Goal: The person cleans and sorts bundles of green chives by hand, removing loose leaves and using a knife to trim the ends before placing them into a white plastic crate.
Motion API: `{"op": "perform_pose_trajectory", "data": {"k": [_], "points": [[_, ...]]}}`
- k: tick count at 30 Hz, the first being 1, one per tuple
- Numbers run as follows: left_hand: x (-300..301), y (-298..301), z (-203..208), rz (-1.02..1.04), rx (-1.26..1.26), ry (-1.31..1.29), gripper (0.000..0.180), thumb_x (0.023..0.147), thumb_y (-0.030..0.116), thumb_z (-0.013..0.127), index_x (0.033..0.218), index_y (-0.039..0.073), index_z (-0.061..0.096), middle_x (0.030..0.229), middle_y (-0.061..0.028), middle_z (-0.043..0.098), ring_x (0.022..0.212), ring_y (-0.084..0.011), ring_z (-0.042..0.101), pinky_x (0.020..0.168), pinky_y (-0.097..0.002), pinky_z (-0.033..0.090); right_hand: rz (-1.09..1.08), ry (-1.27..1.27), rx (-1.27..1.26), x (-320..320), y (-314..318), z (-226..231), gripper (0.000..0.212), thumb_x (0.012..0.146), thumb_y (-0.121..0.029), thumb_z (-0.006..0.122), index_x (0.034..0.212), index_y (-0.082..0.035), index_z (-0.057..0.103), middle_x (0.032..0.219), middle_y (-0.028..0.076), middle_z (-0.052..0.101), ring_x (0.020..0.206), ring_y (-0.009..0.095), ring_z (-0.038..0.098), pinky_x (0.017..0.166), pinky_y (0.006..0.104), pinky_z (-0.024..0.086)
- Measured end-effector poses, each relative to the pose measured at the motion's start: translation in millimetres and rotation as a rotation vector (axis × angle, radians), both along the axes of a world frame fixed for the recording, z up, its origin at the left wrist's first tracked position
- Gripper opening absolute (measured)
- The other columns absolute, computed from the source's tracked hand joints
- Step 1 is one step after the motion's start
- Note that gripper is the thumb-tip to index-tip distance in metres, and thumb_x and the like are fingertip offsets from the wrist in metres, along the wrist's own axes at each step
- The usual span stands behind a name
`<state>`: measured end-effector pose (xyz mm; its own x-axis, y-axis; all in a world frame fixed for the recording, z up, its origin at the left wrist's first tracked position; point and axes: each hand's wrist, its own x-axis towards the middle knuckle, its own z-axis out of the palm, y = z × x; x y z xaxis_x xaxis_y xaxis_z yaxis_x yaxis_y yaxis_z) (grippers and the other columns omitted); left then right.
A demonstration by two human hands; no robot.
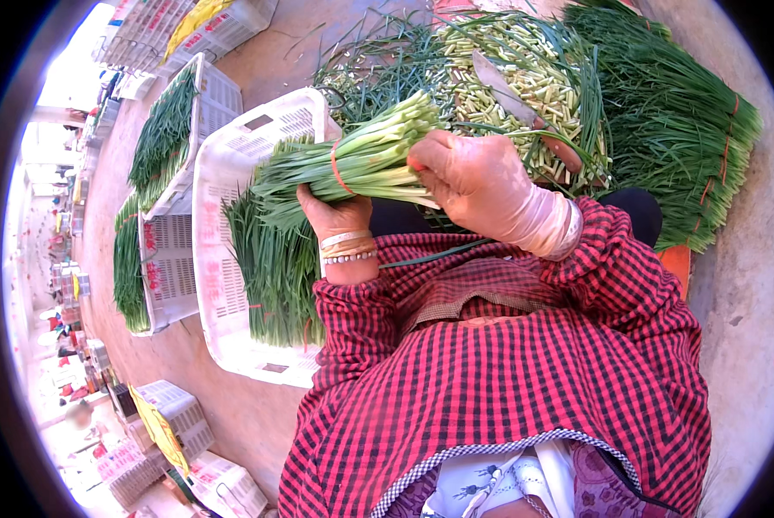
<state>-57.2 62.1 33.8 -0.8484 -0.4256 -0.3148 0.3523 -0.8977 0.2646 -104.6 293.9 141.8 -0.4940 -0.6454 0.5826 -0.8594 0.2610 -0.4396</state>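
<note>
A bunch of green chives (371, 160) with pale stem ends and a red band lies across my left hand (339, 216), whose fingers close round it from below. My right hand (478, 181), with a thin pale covering at the wrist, is closed in a pinch right against the stem ends; what its fingertips hold is hidden. Below the bunch, a white crate (210, 285) holds banded chives (275, 285). Beyond my right hand, a knife (503, 91) with a brown handle lies on a heap of cut stem pieces (469, 99).
A large pile of banded chives (663, 121) lies on the ground at right. Loose green leaves (378, 65) are scattered at the far side. More white crates (219, 91) of chives stand at left, with stacked crates (167, 414) at lower left.
</note>
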Motion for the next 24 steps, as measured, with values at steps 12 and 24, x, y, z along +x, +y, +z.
{"op": "perform_pose_trajectory", "data": {"k": [12, 24], "points": [[1.9, 7.8, 12.6, 0.043, 0.036, 0.057, 0.052, 0.093, 0.043, 0.052, 0.131, 0.007, 0.056, 0.13, -0.0157, 0.061, 0.12, -0.0354, 0.057, 0.104, -0.0567, 0.045, -0.1, -0.118, 0.06, -8.2, 7.6, -14.9, 0.021, 0.084, -0.021, 0.07, 0.099, -0.009, 0.061, 0.085, 0.01, 0.061, 0.073, 0.033, 0.066, 0.061, 0.0431, 0.051], [-2.3, 13.9, 13.4, 0.08, -0.078, -0.051, 0.051, 0.093, 0.046, 0.053, 0.128, 0.009, 0.059, 0.127, -0.0133, 0.063, 0.116, -0.0333, 0.059, 0.102, -0.0545, 0.047, -0.151, -0.271, 0.013, 9.2, 2.2, -6.6, 0.021, 0.086, -0.027, 0.07, 0.089, -0.008, 0.06, 0.068, 0.013, 0.064, 0.064, 0.035, 0.066, 0.056, 0.0446, 0.05]]}}
